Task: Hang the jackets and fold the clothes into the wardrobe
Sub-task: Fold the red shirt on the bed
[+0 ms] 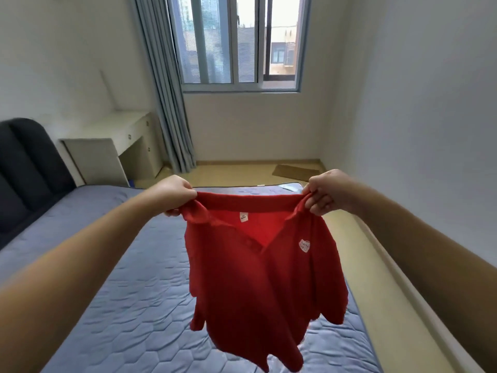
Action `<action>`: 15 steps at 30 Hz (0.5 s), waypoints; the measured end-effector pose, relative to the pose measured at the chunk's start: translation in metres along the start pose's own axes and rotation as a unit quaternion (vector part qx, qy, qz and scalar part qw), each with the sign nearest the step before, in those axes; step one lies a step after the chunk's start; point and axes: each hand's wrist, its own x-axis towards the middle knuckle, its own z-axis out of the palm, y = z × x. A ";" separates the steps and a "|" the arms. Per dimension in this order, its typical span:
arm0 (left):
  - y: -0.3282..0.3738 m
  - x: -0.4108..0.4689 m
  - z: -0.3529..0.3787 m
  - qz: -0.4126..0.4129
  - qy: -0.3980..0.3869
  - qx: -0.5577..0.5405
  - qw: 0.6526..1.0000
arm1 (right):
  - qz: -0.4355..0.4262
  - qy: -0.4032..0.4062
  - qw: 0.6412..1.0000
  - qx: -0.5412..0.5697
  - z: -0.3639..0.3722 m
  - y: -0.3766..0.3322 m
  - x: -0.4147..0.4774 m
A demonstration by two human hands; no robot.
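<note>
Progress: I judge this early in the fold; I have the red shirt lifted and spread, not yet laid flat or folded. No wardrobe in my view, so putting it away is still ahead.
Left hand: fingers curled tight round the collar's left end.
Right hand: fingers pinching the collar's right end.
Shirt position: hanging in the air between my hands, above the blue quilted mattress, not touching it.
Shirt look: polo style, open placket, white neck tag, small white heart badge on the chest, sleeves drooping, fabric limp.
</note>
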 end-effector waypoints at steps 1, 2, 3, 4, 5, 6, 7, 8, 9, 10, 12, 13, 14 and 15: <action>0.002 0.009 0.005 -0.029 0.000 -0.066 0.997 | 0.011 0.003 1.000 0.006 -0.001 0.002 0.009; 0.002 0.019 0.014 -0.059 0.003 -0.126 0.990 | 0.018 0.014 1.000 -0.002 -0.001 0.005 0.021; 0.003 0.030 0.025 -0.087 0.005 -0.183 0.979 | 0.020 0.029 0.999 -0.018 0.002 0.011 0.035; 0.004 0.043 0.039 -0.109 0.001 -0.238 0.965 | 0.018 0.043 0.999 -0.026 0.005 0.018 0.052; 0.005 0.058 0.054 -0.119 -0.010 -0.294 0.948 | 0.010 0.055 0.998 -0.033 0.011 0.027 0.071; 0.005 0.073 0.071 -0.119 -0.026 -0.341 0.932 | -0.012 0.070 0.996 -0.062 0.017 0.039 0.093; 0.003 0.089 0.090 -0.111 -0.045 -0.373 0.920 | -0.044 0.081 0.989 -0.114 0.024 0.052 0.116; -0.001 0.105 0.112 -0.096 -0.061 -0.383 0.917 | -0.070 0.081 0.979 -0.171 0.032 0.065 0.135; -0.006 0.120 0.136 -0.077 -0.070 -0.376 0.921 | -0.088 0.064 0.968 -0.224 0.040 0.080 0.156; -0.014 0.135 0.163 -0.062 -0.065 -0.358 0.929 | -0.087 0.034 0.963 -0.253 0.049 0.100 0.175; -0.047 0.154 0.223 -0.060 -0.046 -0.299 0.951 | -0.060 -0.011 0.955 -0.289 0.068 0.159 0.206; -0.071 0.155 0.258 -0.072 -0.048 -0.259 0.962 | -0.037 -0.024 0.952 -0.304 0.079 0.197 0.214; -0.099 0.152 0.291 -0.087 -0.060 -0.218 0.970 | -0.010 -0.037 0.949 -0.314 0.088 0.237 0.217; -0.127 0.142 0.325 -0.104 -0.083 -0.183 0.974 | 0.022 -0.055 0.944 -0.324 0.098 0.280 0.217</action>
